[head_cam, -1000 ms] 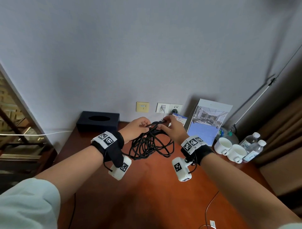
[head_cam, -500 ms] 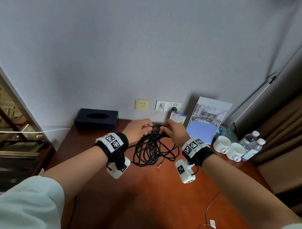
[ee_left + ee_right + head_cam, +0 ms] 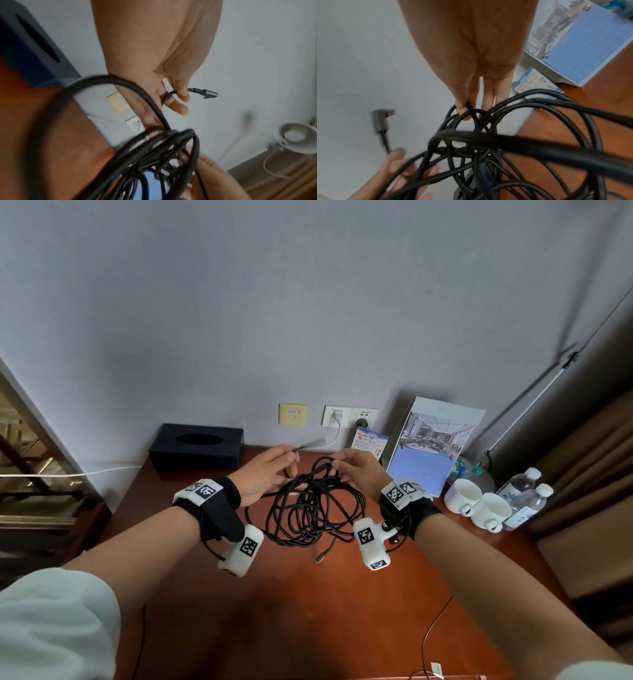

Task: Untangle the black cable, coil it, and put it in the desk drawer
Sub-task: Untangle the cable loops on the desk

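Observation:
A tangled black cable (image 3: pixel 310 510) hangs in loops between my two hands above the brown desk (image 3: pixel 308 611). My left hand (image 3: pixel 270 474) pinches the cable just behind its angled plug (image 3: pixel 208 93), which sticks out past the fingertips. My right hand (image 3: pixel 356 470) pinches several loops at the top of the bundle (image 3: pixel 471 112) between thumb and forefinger. The cable's other end, a small straight plug (image 3: pixel 322 558), dangles close to the desk. No drawer shows in any view.
A dark tissue box (image 3: pixel 197 445) stands at the back left by the wall. Wall sockets (image 3: pixel 349 416) hold a white plug. A standing folder (image 3: pixel 433 443), two white cups (image 3: pixel 478 506) and water bottles (image 3: pixel 524 498) crowd the back right. A thin wire (image 3: pixel 435 628) lies at the front.
The hands have drawn apart: my left hand pulled the plug end out to the left, and the bundle hangs lower and looser, with the other plug dangling toward the desk.

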{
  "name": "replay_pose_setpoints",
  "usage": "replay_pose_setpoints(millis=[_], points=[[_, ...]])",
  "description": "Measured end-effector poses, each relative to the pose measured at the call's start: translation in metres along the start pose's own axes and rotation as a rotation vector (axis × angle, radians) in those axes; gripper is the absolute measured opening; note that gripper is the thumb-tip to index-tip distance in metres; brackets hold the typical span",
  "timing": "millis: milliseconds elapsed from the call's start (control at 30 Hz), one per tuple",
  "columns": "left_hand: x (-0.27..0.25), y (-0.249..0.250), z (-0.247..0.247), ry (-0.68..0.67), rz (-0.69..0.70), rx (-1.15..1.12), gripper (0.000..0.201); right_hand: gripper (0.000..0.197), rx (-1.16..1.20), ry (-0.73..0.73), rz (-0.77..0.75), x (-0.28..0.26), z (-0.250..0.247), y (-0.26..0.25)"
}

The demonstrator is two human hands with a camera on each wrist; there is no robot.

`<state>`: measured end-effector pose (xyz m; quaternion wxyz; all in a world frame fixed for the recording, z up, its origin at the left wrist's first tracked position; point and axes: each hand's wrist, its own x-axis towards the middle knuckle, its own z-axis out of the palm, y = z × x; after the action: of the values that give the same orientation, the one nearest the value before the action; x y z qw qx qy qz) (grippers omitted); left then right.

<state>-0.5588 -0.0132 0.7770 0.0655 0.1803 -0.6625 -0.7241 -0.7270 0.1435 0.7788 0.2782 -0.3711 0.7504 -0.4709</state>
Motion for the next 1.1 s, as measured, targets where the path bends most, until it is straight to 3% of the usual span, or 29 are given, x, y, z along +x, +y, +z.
replay_pose_setpoints(millis=[67,167,267,367,567,867,1000,1100], points=[[-0.003,0.004,-0.006,-0.021,-0.018,-0.179,0.017,0.013,0.05,0.066,0.036,0.0,-0.003,0.005],[-0.005,0.005,-0.012,0.027,-0.084,-0.186,0.015,0.012,0.142,0.144,0.091,-0.005,-0.01,0.006],[-0.003,0.0,-0.011,0.053,-0.175,-0.025,0.019,0.017,0.137,0.119,0.067,-0.004,-0.012,0.006],[-0.002,0.001,-0.006,0.037,-0.243,0.188,0.041,0.011,0.145,0.119,0.044,0.0,-0.011,0.005],[-0.002,0.008,-0.002,0.052,-0.166,0.58,0.034,0.012,0.177,0.117,0.025,-0.003,-0.012,0.004],[-0.005,0.008,-0.003,0.095,-0.201,0.008,0.03,0.015,0.154,0.095,0.081,-0.005,-0.01,-0.004],[-0.005,0.01,-0.001,0.124,-0.201,-0.139,0.028,0.006,-0.144,0.118,0.082,-0.001,-0.005,-0.01],[-0.005,0.013,0.002,0.136,-0.171,-0.151,0.028,0.027,-0.299,0.11,0.032,0.0,0.001,-0.018]])
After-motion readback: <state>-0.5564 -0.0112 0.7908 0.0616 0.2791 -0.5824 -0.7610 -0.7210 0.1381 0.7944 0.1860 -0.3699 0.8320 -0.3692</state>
